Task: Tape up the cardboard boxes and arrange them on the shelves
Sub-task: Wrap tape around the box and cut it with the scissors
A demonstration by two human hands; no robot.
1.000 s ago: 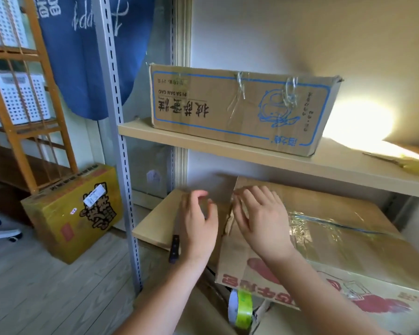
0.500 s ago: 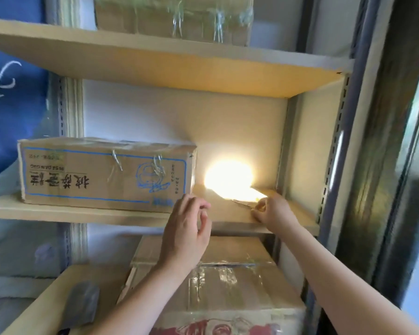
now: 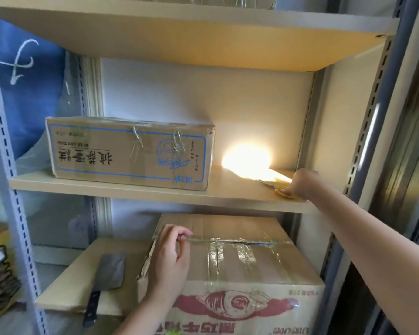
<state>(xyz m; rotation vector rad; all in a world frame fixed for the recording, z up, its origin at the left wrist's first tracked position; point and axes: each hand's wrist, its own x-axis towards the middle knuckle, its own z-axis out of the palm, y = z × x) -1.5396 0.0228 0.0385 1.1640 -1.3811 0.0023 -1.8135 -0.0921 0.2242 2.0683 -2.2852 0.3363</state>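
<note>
Metal shelving (image 3: 0,151) against a pale wall, sun glare on the middle board (image 3: 228,189). Left on that board, a taped box with blue print (image 3: 128,153), already stowed. Below, near and right, a larger taped box with red print (image 3: 240,262) on the lower board, a cleaver (image 3: 107,279) lying just left of it. Left hand (image 3: 169,259) over that box's left top edge, fingers loosely curled, holding nothing, probably steadying. Right hand (image 3: 300,183) reaching to the far right of the middle board, fingers closing on a flat yellowish piece (image 3: 276,180), perhaps clearing space; what it is cannot be told.
</note>
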